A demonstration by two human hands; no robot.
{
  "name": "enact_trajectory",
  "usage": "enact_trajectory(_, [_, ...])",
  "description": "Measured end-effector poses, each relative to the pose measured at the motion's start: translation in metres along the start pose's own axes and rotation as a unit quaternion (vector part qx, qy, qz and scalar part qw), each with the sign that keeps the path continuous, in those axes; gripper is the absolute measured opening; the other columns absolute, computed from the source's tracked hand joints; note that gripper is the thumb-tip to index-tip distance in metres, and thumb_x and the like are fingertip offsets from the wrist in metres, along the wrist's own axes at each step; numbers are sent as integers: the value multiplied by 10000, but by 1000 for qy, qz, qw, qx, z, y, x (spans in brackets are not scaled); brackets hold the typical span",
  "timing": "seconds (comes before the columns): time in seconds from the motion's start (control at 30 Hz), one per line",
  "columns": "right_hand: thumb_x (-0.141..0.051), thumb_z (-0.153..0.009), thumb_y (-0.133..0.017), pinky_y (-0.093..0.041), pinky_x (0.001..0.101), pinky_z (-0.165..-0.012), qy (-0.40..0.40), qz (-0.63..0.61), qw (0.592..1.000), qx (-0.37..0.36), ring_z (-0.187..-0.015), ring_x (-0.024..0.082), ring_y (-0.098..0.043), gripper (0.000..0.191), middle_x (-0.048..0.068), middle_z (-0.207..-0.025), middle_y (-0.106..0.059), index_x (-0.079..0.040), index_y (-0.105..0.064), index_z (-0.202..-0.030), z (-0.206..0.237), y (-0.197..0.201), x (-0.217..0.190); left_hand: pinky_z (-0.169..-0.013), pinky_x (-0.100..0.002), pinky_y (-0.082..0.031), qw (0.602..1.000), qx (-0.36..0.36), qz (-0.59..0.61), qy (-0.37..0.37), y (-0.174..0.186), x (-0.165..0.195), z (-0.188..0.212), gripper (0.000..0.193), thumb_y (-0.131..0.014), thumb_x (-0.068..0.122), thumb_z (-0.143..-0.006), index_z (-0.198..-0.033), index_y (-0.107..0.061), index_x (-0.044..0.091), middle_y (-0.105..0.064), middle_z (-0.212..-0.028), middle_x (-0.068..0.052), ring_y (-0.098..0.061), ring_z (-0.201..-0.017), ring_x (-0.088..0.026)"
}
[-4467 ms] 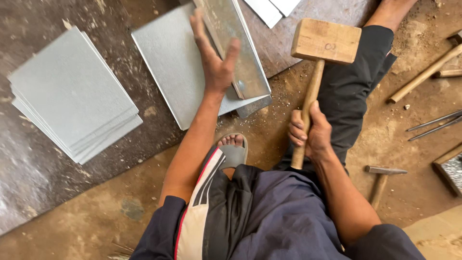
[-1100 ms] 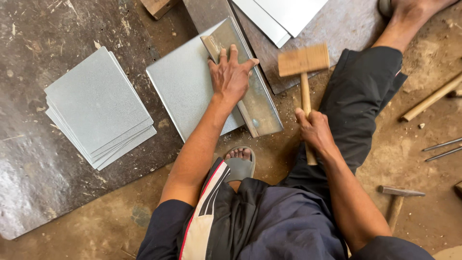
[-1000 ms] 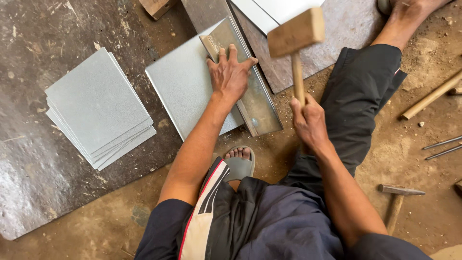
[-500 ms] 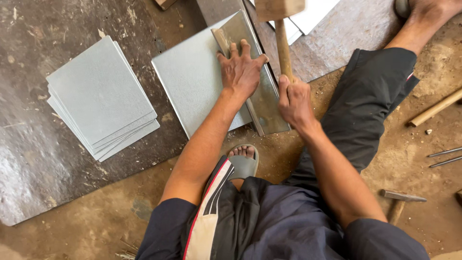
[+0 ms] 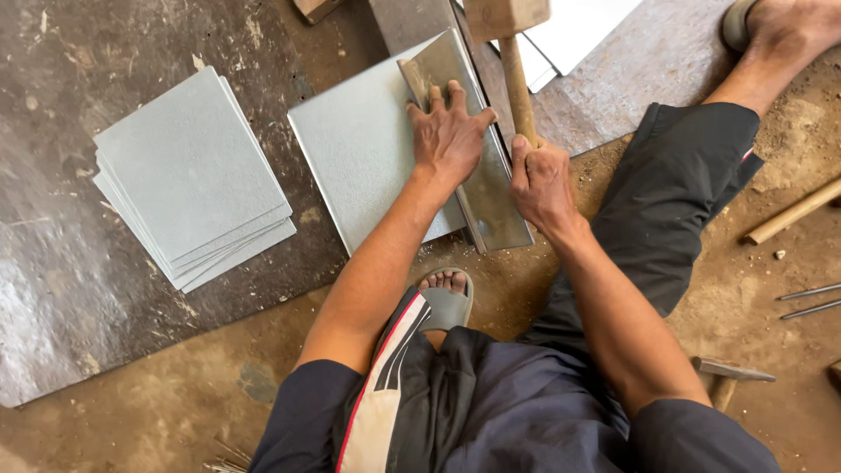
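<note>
My left hand (image 5: 448, 136) lies flat, fingers spread, on a grey metal bar (image 5: 491, 197) that rests along the right edge of a galvanised metal sheet (image 5: 363, 162). My right hand (image 5: 541, 180) grips the handle of a wooden mallet (image 5: 508, 17). The mallet head is raised above the far end of the bar, at the top edge of the view. The sheet lies on a dark steel floor plate (image 5: 53, 289).
A stack of several cut metal sheets (image 5: 188, 175) lies to the left. More pale sheets (image 5: 587, 26) lie at the top. A hammer (image 5: 727, 377), thin rods (image 5: 810, 300) and a wooden handle (image 5: 793, 215) lie on the dirt at right. My sandalled foot (image 5: 445, 298) is under the sheet's near edge.
My right hand swung the mallet from beside my leg up and leftwards over the bar. My left hand stayed pressed on the bar, fingers shifting slightly.
</note>
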State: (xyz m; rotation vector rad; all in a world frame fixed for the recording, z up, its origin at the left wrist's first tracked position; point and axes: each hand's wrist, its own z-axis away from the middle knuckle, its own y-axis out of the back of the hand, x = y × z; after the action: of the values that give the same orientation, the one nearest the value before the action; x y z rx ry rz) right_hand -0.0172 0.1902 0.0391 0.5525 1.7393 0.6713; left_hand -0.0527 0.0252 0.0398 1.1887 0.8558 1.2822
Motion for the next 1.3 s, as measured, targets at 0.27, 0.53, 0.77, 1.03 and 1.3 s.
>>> enact_trajectory(0.27, [-203,-1140,-431,-436,467,-588,-12,-59,998,-33,-595,342,-567,457,204,-691,-563,61,-549,-786,36,17,12,-1112,-752,-212,994,-102,-28,-18,15,0,2,483,-633,547,-893,-1366,-538,535,-220,-1618,-245,-250,-1466,-499])
enact_trajectory(0.53, [-197,-1102,-472,-433,472,-582,-83,-69,993,-41,-584,387,-580,453,232,-677,-560,55,-553,-735,64,22,1,-1149,-751,-231,993,-112,-38,-10,20,4,3,412,-639,508,-957,-1364,-588,534,-241,-1656,-229,-269,-1502,-484])
enact_trajectory(0.77, [-183,-1112,-492,-414,514,-597,-28,-7,998,-57,-590,430,-550,454,264,-713,-552,53,-550,-728,44,23,4,-1140,-755,-201,994,-106,-18,-13,21,3,4,438,-673,344,-940,-1334,-609,523,-220,-1645,-229,-236,-1497,-487])
enact_trajectory(1.03, [-233,-1115,-489,-415,552,-600,-57,-1,995,-80,-587,479,-550,530,292,-662,-535,81,-565,-695,24,20,3,-1141,-764,-200,996,-92,-11,-7,0,-2,-5,359,-581,315,-1003,-1282,-645,531,-239,-1636,-229,-241,-1482,-491])
enact_trajectory(1.3, [-287,-1096,-500,-445,569,-648,-104,20,982,-159,-662,535,-558,542,346,-712,-540,93,-588,-720,21,11,33,-1297,-666,-120,900,337,275,21,-45,-12,15,637,-693,175,-959,-1516,-392,246,-276,-1658,-173,-182,-1602,-401])
